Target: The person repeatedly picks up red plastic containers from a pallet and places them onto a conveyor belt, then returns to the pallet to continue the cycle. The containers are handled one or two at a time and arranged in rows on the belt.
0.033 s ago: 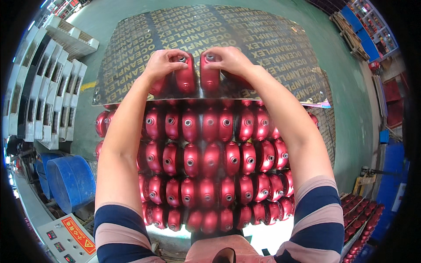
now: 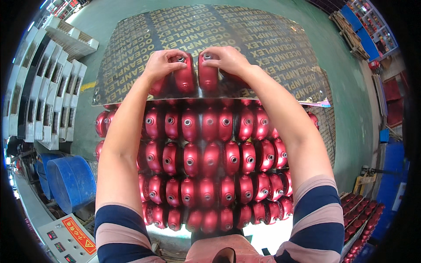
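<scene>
My left hand (image 2: 164,65) is closed around the top of a glossy red rounded metal canister (image 2: 184,82), with its round silver port showing by the fingertips. Just to the right, my right hand (image 2: 229,60) grips a matching red canister (image 2: 208,79) the same way. Both stand upright side by side near the close edge of a dark printed board (image 2: 210,33), a narrow gap between them. More red canisters partly show beneath my left hand and right wrist. Below the board, several stacked rows of like canisters (image 2: 191,156) face me, their ports outward.
White pallets (image 2: 66,98) are stacked at the left, with blue drums (image 2: 72,184) nearer me. A control panel (image 2: 61,245) sits at the lower left. Racked red parts (image 2: 362,215) stand at the lower right, and a wooden pallet (image 2: 348,37) lies at the far right.
The canister in my right hand has shifted slightly left, narrowing the gap to the other one. Both hands keep their grip.
</scene>
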`<state>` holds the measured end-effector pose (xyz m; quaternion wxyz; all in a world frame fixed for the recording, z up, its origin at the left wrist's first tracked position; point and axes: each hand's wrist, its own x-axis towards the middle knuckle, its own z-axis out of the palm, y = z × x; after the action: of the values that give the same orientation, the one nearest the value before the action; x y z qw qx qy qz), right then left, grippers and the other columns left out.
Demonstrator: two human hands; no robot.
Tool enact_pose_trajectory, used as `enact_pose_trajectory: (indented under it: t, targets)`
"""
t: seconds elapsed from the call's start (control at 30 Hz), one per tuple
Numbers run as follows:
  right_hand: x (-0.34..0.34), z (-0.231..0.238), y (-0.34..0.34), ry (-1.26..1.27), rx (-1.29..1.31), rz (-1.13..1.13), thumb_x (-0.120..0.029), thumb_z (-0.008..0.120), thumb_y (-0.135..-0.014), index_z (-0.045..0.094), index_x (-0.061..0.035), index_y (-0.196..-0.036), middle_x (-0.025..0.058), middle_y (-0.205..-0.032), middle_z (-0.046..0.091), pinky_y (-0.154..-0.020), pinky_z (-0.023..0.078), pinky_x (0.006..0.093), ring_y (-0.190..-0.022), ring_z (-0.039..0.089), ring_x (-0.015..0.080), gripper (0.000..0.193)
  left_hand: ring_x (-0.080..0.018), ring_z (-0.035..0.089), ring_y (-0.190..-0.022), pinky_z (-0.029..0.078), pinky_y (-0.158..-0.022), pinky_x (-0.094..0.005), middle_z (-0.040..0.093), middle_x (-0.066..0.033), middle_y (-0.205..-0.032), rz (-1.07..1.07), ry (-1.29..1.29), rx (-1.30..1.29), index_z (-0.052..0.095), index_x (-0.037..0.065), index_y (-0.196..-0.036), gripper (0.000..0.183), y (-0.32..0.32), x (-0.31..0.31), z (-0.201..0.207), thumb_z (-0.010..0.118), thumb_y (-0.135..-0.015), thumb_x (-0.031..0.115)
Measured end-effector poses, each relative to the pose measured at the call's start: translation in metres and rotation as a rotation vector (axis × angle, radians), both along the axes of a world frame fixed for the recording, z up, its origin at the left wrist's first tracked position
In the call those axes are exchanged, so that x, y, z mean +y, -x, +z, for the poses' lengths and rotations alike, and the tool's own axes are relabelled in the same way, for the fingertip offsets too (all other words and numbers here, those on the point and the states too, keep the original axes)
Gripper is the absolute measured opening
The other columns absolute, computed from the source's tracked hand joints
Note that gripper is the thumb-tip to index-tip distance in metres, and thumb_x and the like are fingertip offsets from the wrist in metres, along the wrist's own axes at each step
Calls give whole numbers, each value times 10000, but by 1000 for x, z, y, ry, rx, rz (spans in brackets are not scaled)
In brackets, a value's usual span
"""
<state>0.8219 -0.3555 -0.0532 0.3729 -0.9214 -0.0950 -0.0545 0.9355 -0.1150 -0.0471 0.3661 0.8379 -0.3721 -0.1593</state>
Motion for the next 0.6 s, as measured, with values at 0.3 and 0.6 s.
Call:
enact_pose_trajectory:
  t: [0.3, 0.6]
  targets:
    - [5, -6, 58, -63, -161, -203, -322, 677, -861, 659, -159, -1108, 119, -974, 686, -767, 514, 413, -889, 659, 329, 297, -121, 530, -611, 435, -596, -278, 593, -42, -692, 183, 182, -384, 728, 82, -954, 235, 49, 21, -6, 770, -750, 191]
    - [13, 61, 259, -284, -132, -95, -237, 727, -841, 680, -125, -1080, 73, -901, 692, -665, 518, 329, -739, 669, 215, 267, -53, 453, -619, 343, -558, -210, 564, 29, -732, 343, 321, -137, 702, 18, -884, 145, 197, 121, 74, 749, -747, 15]
